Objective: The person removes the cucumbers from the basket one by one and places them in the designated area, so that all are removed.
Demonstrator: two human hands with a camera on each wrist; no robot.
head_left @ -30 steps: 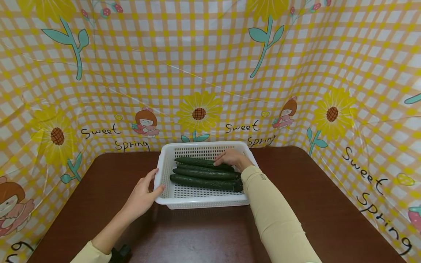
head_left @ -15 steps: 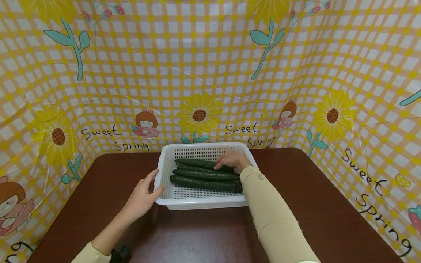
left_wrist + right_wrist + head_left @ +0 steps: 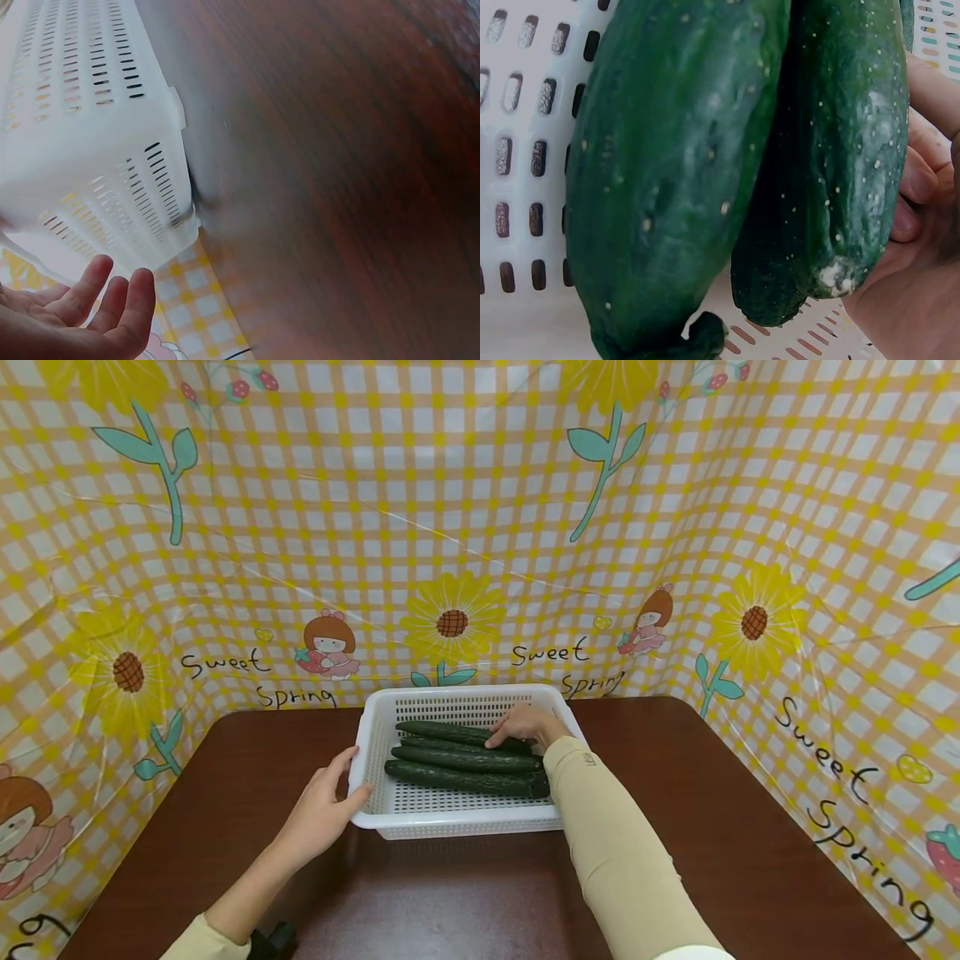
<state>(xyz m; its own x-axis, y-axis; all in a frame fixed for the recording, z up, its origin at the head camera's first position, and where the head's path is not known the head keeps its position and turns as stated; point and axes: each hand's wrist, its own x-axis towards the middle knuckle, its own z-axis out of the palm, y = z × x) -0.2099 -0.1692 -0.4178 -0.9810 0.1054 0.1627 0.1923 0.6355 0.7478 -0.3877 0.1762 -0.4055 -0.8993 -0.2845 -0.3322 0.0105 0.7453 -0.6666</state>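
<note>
Dark green cucumbers lie side by side in a white slotted plastic basket (image 3: 465, 821). My right hand (image 3: 528, 724) reaches inside and grips the rearmost cucumber (image 3: 442, 731), thumb on its near side. Its curled fingers show in the right wrist view beyond a cucumber (image 3: 847, 150) with a pale tip. Closer to me are the middle cucumber (image 3: 465, 756) and the front cucumber (image 3: 465, 778). At the basket's left rim is my left hand (image 3: 318, 814), thumb at the near corner, fingers spread. In the left wrist view, its relaxed fingers (image 3: 135, 311) stand beside the slotted wall.
The basket stands toward the back of a dark brown wooden table (image 3: 465, 893). A checked, flower-printed cloth (image 3: 480, 527) hangs behind it and along both sides. A small black object (image 3: 273, 941) sits by my left wrist at the lower edge.
My right thumb has moved slightly down and toward me, and the rear cucumbers show less of a gap between them. The left hand and basket stay in place.
</note>
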